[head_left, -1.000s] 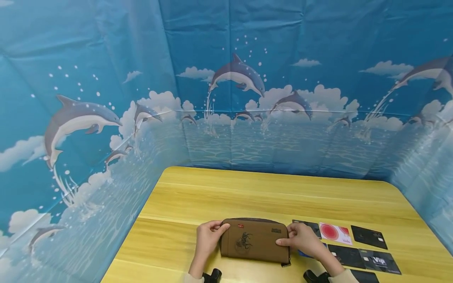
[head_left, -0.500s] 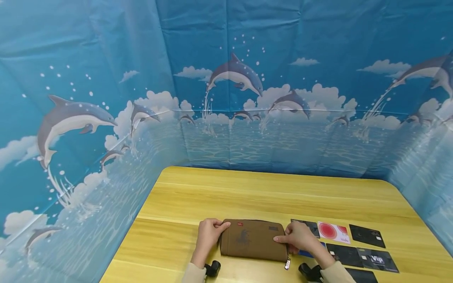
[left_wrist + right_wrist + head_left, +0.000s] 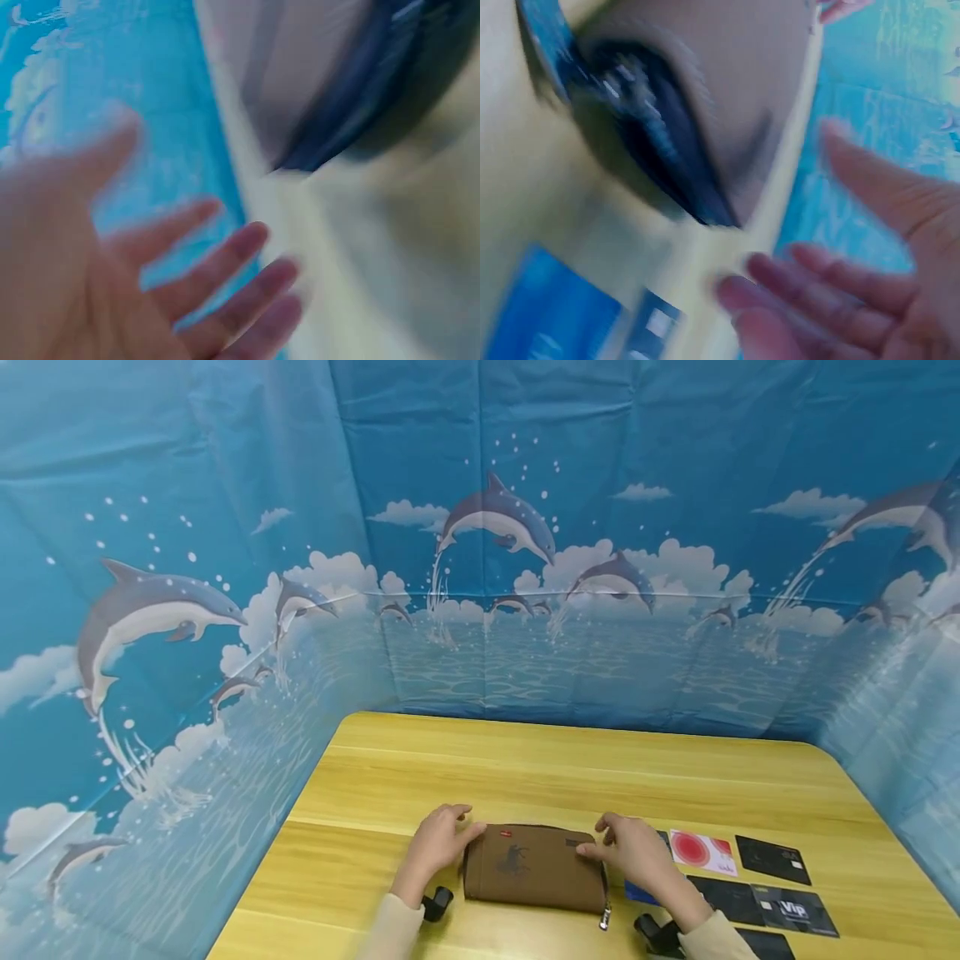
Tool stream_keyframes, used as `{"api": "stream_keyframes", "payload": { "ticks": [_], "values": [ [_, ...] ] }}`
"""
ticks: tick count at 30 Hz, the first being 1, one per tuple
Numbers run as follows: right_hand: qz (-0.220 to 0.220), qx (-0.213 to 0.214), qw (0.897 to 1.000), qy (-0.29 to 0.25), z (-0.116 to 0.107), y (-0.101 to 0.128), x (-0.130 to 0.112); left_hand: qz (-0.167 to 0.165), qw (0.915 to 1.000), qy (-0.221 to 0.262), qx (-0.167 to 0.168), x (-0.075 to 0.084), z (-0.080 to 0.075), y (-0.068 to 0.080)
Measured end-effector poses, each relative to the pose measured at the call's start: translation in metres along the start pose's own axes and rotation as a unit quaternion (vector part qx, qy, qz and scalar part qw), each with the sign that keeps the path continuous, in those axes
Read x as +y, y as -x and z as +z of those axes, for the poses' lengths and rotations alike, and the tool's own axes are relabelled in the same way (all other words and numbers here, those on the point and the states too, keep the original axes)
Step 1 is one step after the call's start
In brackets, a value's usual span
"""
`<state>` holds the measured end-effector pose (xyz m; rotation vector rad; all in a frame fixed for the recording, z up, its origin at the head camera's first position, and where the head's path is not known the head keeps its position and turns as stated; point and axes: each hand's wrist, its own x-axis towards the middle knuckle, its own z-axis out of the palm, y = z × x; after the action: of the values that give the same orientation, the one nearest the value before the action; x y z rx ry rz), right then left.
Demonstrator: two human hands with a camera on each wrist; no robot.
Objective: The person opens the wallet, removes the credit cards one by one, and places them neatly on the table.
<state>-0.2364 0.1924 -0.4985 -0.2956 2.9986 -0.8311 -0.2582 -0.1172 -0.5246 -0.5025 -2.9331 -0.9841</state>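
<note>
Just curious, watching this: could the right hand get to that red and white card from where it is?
Probably yes. The right hand rests open at the brown wallet's right end, and the red and white card lies flat just beside it on the table, with nothing between.

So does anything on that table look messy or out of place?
Nothing much. The brown pouch lies flat between both hands; one blue card is half hidden under the right hand, out of line with the tidy card rows.

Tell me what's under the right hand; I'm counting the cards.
A blue card pokes out from under the right hand, beside the wallet. Most of it is covered, and the hand also hides part of a dark card.
</note>
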Motion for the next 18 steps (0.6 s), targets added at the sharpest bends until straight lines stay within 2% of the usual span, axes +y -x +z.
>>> {"api": "stream_keyframes", "payload": {
  "ticks": [2,4,7,12,15,18],
  "values": [
    [-0.06,0.048,0.996,0.05,-0.009,-0.003,-0.005,0.023,0.9984,-0.047,-0.023,0.01,-0.014,-0.003],
    [-0.11,0.079,0.987,0.081,-0.017,-0.005,-0.011,0.044,0.9939,-0.093,-0.041,0.022,-0.026,-0.006],
    [-0.157,0.08,0.977,0.118,-0.028,-0.006,-0.02,0.075,0.9861,-0.138,-0.056,0.041,-0.038,-0.008],
    [-0.181,0.063,0.964,0.183,-0.033,-0.004,-0.03,0.113,0.9693,-0.21,-0.061,0.062,-0.041,-0.005],
    [-0.191,0.075,0.956,0.208,-0.03,-0.002,-0.032,0.125,0.9613,-0.241,-0.05,0.067,-0.039,-0.002],
    [-0.198,0.087,0.952,0.215,-0.028,-0.001,-0.032,0.131,0.9562,-0.258,-0.043,0.069,-0.037,0.001]
  ]
}}
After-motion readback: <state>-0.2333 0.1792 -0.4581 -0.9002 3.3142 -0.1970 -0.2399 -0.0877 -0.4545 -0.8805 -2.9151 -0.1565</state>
